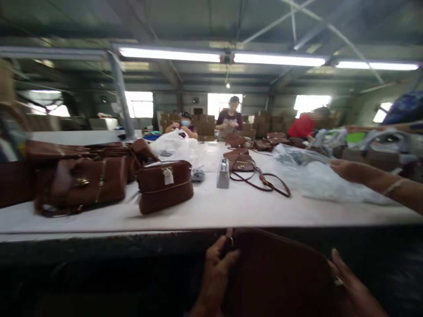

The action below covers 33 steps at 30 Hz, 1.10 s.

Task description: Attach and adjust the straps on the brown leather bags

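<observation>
Below the table's front edge, a dark brown leather bag [280, 273] is held between my two hands. My left hand [216, 273] closes on its upper left corner, by a small gold-coloured metal ring. At the bag's right side, my right hand [353, 281] grips the edge near another bit of metal, its fingers partly hidden behind the bag. The bag's lower part is in shadow. On the table ahead stands a brown handbag [165, 189] with a white tag at its clasp.
More brown bags [82, 185] are piled on the white table [205, 209] at left. A metal block [223, 174] and a strapped bag [243, 160] stand mid-table. Clear plastic bags [330, 180] lie at right, where another person's arm [373, 176] reaches in. Several people work beyond.
</observation>
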Motion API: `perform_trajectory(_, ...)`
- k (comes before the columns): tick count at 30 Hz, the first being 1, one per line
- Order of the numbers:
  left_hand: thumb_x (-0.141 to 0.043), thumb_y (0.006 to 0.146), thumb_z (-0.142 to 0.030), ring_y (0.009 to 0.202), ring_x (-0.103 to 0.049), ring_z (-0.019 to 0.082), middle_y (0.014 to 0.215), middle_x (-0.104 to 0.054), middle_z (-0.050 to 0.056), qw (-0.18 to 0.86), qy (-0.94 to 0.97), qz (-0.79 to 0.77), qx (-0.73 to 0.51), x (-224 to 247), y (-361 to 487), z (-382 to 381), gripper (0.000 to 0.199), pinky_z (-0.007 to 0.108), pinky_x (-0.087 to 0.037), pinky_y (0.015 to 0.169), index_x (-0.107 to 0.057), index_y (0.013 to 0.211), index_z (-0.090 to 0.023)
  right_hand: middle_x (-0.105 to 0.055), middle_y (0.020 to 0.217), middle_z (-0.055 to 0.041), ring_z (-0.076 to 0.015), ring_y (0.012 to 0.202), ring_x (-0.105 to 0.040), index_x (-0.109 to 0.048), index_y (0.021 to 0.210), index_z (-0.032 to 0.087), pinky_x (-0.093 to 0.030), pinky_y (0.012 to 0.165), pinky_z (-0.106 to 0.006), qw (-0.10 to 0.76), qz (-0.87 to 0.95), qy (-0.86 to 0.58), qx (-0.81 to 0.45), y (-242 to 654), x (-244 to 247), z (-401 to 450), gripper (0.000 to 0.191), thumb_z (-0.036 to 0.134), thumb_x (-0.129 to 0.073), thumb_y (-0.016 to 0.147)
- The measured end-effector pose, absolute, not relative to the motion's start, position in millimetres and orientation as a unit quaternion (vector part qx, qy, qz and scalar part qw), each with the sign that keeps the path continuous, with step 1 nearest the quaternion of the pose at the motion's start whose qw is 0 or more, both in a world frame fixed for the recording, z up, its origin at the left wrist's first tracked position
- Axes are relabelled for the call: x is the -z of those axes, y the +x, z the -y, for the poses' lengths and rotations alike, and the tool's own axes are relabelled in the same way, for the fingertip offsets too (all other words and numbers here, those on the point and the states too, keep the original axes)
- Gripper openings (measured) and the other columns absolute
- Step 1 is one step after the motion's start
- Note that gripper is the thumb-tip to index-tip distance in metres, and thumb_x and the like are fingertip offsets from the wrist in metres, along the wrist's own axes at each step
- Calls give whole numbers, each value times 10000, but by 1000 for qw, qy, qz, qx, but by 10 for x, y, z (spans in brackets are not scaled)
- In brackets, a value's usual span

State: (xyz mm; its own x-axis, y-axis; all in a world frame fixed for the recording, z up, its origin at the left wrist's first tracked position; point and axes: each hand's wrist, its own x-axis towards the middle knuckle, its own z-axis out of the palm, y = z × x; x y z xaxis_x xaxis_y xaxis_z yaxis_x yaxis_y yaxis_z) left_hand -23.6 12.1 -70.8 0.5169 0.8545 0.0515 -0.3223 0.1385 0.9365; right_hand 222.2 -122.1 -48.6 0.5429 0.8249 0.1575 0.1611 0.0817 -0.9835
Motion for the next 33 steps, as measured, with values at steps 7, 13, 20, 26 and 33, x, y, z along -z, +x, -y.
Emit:
perform_trajectory(7, -777, 851, -505, 1163, -704, 294, 1280, -756, 62, 705, 564, -310, -297, 807, -395, -204, 397, 321, -586, 926, -765, 1135, -227, -750, 936, -62, -212, 816, -676, -787, 1006, 202, -519, 675, -293, 587, 361, -617, -379, 2078, 674, 1594, 365, 543, -729, 890)
perform_trajectory(13, -802, 834, -488, 1326, -622, 330, 1444, -675, 32, 679, 564, -356, -306, 913, -701, -107, 427, 337, -589, 1003, -756, 1191, -258, -730, 1096, -60, -231, 990, -652, -793, 1009, 216, -535, 811, -307, 557, 436, -648, -283, 2236, 610, 1540, 274, 456, -691, 925)
perform_trajectory(20, -714, 922, -478, 1446, -521, 284, 1544, -590, -21, 672, 505, -402, -363, 1108, -998, 55, 623, 331, -492, 1157, -555, 1507, -337, -704, 801, -55, -157, 683, -614, -782, 889, 153, -476, 563, -235, 520, 343, -711, -325, 2370, 945, 1776, 447, 596, -720, 873)
perform_trajectory(26, -743, 900, -470, 1469, -489, 315, 1544, -588, -7, 678, 491, -393, -380, 1218, -1094, 88, 632, 379, -431, 1218, -577, 1493, -328, -675, 693, -31, -109, 529, -580, -746, 848, 155, -432, 464, -199, 566, 275, -548, -552, 1969, 1072, 1872, 527, 667, -650, 927)
perform_trajectory(33, -820, 825, -431, 1434, -528, 301, 1518, -615, 1, 679, 521, -375, -356, 1000, -1057, 182, 656, 319, -495, 1146, -631, 1445, -328, -752, 1067, -63, -155, 847, -688, -723, 1194, 210, -533, 674, -211, 659, 213, -524, -496, 1856, 875, 1800, 444, 409, -866, 824)
